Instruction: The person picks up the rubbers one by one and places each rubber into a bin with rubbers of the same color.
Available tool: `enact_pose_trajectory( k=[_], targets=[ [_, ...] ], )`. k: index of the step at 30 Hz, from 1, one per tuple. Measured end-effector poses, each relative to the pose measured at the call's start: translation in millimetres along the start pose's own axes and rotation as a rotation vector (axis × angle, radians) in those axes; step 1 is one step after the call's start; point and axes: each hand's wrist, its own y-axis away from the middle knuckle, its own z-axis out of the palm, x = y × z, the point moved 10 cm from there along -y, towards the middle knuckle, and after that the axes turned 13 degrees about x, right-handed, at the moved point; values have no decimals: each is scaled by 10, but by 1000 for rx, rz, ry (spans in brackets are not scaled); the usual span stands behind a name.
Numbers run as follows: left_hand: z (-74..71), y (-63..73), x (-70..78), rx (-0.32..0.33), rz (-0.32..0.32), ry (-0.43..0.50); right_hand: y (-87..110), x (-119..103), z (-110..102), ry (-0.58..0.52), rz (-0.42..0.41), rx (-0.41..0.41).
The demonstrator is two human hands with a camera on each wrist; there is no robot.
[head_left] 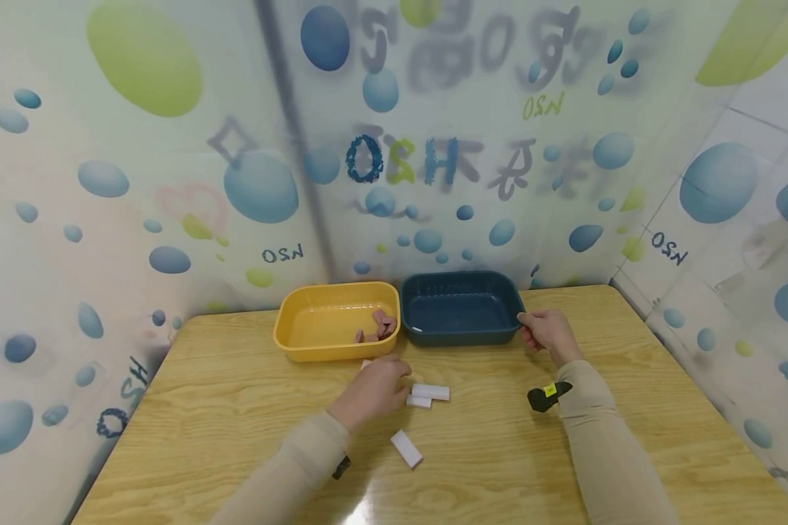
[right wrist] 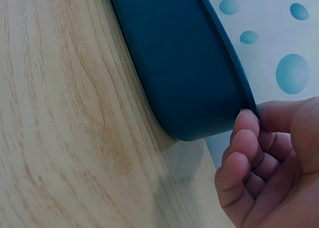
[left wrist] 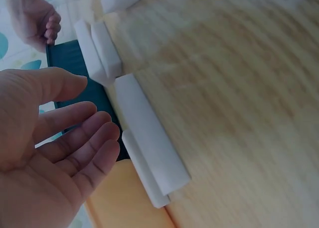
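My right hand [head_left: 549, 334] pinches the near right rim of a dark blue plastic bin [head_left: 460, 338]; the right wrist view shows the thumb and fingertips on the edge of the bin [right wrist: 184, 63]. My left hand [head_left: 377, 386] is above the table, fingers loosely bent and holding nothing. Close by it lie white rectangular blocks [head_left: 431, 392], one partly over another, and a single white block [head_left: 407, 448] nearer me. Another white piece [head_left: 365, 363] shows behind the left hand, mostly hidden. In the left wrist view, paired white blocks [left wrist: 152, 133] lie just past the fingertips.
Left of the blue bin stands a yellow bin [head_left: 338, 353], with several pinkish pieces [head_left: 384, 324] in its right end. Both bins stand at the back of the wooden table [head_left: 486, 452], against a wall covering [head_left: 381, 240] patterned with bubbles.
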Motion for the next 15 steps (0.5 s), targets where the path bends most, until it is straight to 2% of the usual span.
enact_pose_trajectory(
  k=[7,15],
  targets=[
    [91,36,-7,-20,-14,20,9,-2,3,6,-5,-4],
    [132,32,33,-21,22,26,16,-14,-4,20,-16,-8]
  ],
)
